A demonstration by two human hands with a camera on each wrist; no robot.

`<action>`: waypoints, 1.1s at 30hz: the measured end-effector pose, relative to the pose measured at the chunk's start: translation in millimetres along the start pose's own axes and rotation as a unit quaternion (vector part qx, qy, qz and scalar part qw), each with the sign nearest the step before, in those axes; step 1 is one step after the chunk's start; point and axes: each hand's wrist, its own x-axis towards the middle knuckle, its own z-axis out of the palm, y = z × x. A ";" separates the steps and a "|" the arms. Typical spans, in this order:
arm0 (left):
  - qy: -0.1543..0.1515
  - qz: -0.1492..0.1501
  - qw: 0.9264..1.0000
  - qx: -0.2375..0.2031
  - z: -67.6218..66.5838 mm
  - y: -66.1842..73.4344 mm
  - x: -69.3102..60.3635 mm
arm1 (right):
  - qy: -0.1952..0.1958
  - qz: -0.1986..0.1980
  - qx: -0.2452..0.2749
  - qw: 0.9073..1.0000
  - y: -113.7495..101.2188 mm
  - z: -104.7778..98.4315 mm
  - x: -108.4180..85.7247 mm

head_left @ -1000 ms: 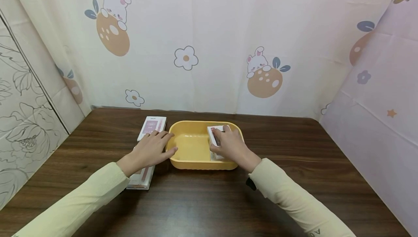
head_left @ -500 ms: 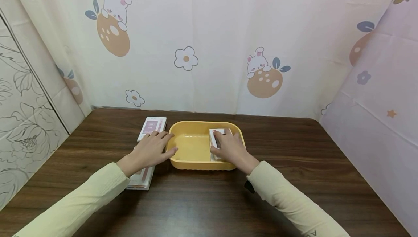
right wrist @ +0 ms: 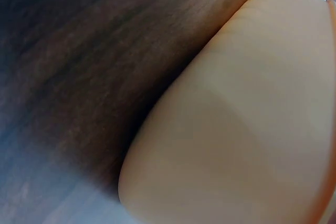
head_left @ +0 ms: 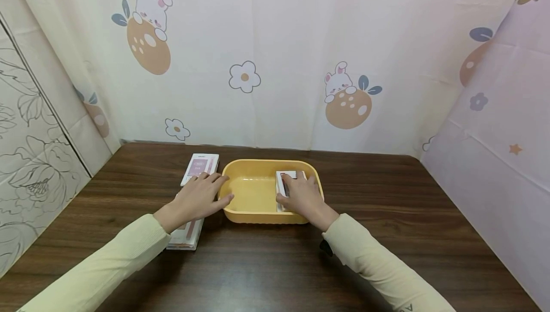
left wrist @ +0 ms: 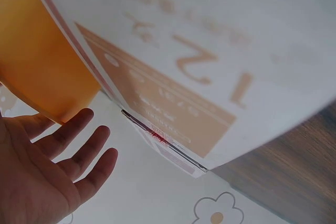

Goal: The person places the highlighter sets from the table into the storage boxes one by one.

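Observation:
A yellow plastic bin (head_left: pixel 266 217) sits on the table. My right hand (head_left: pixel 304 197) reaches into its right end and grips a white box (head_left: pixel 280 182) with dark print, thumb on the near left side, fingers over the far part. The hand covers much of that box. My left hand (head_left: pixel 194 201) lies at the bin's left rim with fingers spread and relaxed, holding nothing. In the left wrist view its fingers (left wrist: pixel 86 153) are loosely extended beside a flat white box (left wrist: pixel 220 35) printed "12". The right wrist view shows only the bin's outer wall (right wrist: pixel 226 108), not the hand.
Left of the bin lies a flat white box with a purple panel (head_left: pixel 199 166). Nearer, partly under my left forearm, is a stack of flat boxes (head_left: pixel 184 236). A patterned curtain (head_left: pixel 283 106) hangs behind the dark wooden table (head_left: pixel 275 269).
My right hand has lowered the white box into the bin's right end and shifted it slightly toward me. The left hand stays in place.

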 end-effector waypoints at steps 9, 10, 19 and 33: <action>0.003 0.000 1.000 -0.002 -1.1 0.7 -0.5 | 0.008 0.006 0.007 1.000 -0.8 1.1 0.0; 0.002 0.000 1.000 -0.002 -1.1 0.8 -0.5 | 0.008 0.007 0.006 1.000 -1.0 1.2 0.1; 0.002 -0.002 1.000 -0.003 -0.9 0.9 -0.7 | 0.006 0.007 -0.002 1.000 -1.9 2.8 0.2; 0.004 -0.003 1.000 -0.007 1.2 0.1 -1.1 | 0.023 -0.008 -0.001 1.000 1.0 -0.6 -2.8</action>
